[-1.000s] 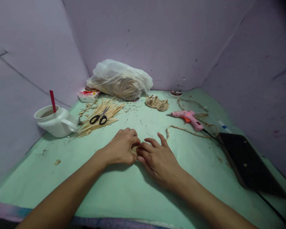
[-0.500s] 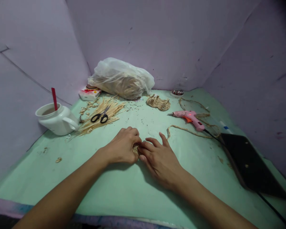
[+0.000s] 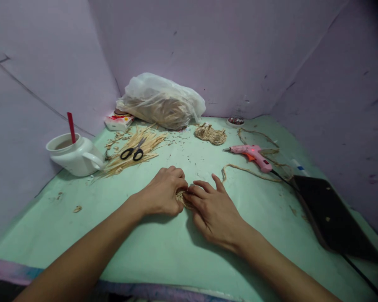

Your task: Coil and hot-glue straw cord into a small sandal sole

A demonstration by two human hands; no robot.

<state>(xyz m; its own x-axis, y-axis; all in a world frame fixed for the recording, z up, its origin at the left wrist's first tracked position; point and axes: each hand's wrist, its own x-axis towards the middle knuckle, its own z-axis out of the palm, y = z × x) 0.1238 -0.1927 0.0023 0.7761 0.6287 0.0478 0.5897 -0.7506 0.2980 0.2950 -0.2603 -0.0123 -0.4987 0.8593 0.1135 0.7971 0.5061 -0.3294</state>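
My left hand (image 3: 161, 193) is curled into a closed grip on a small woven straw piece (image 3: 182, 197) lying on the green table (image 3: 151, 251). My right hand (image 3: 212, 208) meets it from the right, thumb and forefinger pinched on the same piece, the other fingers lying flat on the table. Most of the straw piece is hidden between the two hands.
A pink glue gun (image 3: 250, 152) with its red light on lies at right, jute cord (image 3: 248, 172) trailing by it. Black scissors (image 3: 132, 153) rest on a straw pile (image 3: 135, 151). A white pot (image 3: 73, 155), plastic bag (image 3: 162, 102), woven piece (image 3: 211, 134) and black tablet (image 3: 329, 216) stand around.
Both hands stay on the straw piece with only slight finger shifts; a little more of the piece shows between them. The view has drifted slightly.
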